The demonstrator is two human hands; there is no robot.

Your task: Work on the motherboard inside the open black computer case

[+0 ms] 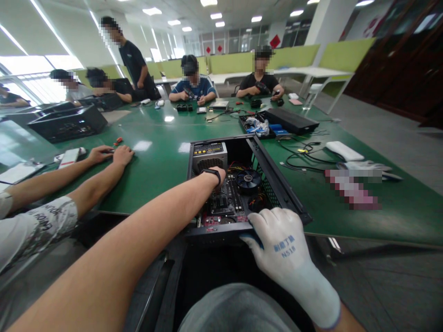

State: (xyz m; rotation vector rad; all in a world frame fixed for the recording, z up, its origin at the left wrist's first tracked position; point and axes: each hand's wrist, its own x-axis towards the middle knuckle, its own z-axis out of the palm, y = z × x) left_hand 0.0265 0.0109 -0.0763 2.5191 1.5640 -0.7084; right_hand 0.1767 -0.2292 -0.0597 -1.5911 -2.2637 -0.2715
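Observation:
An open black computer case [282, 184] lies on the green table in front of me. My left hand [221, 174], bare with a black band at the wrist, reaches down into it beside the power supply [209, 157]; its fingers are hidden. In a white glove, my right hand [280, 240] grips the near right edge of the case, the thumb below the rim and the fingers over it. The motherboard [221, 198] shows between my hands, with a black cooling fan [248, 180] and coloured wires around it.
At my left, a neighbour's hands [117, 154] rest on the table [155, 180]. Another black case [69, 122] stands beyond them. Cables [294, 154], a glove [367, 166] and a white box [344, 151] lie at right. Behind is a tray [247, 124]; several people sit or stand across.

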